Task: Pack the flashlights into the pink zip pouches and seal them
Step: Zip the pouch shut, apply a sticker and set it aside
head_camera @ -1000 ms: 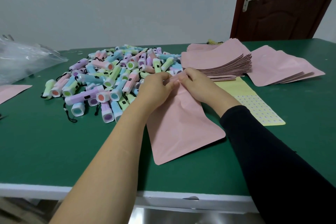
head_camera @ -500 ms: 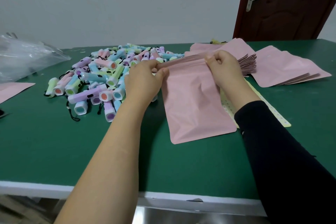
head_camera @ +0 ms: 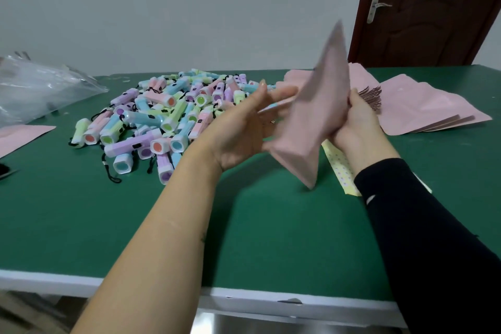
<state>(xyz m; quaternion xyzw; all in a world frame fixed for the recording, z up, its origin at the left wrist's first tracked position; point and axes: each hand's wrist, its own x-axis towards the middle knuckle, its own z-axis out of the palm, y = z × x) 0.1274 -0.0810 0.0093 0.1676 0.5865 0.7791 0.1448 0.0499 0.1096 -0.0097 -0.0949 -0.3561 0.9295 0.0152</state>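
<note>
A pink zip pouch is lifted off the green table, tilted and blurred, one corner pointing up. My right hand grips its right edge. My left hand is open with spread fingers, palm toward the pouch, fingertips at or just behind its left side. A big pile of pastel flashlights with black wrist cords lies behind my left hand. Stacks of flat pink pouches lie at the back right.
A yellow dotted sheet lies under the raised pouch. A clear plastic bag sits at the far left, with another pink pouch at the left edge. A brown door stands behind the table.
The pouch, held flat at its top edge by both hands, has been lifted and swung upright. My left hand let go and opened; my right hand keeps its hold.
</note>
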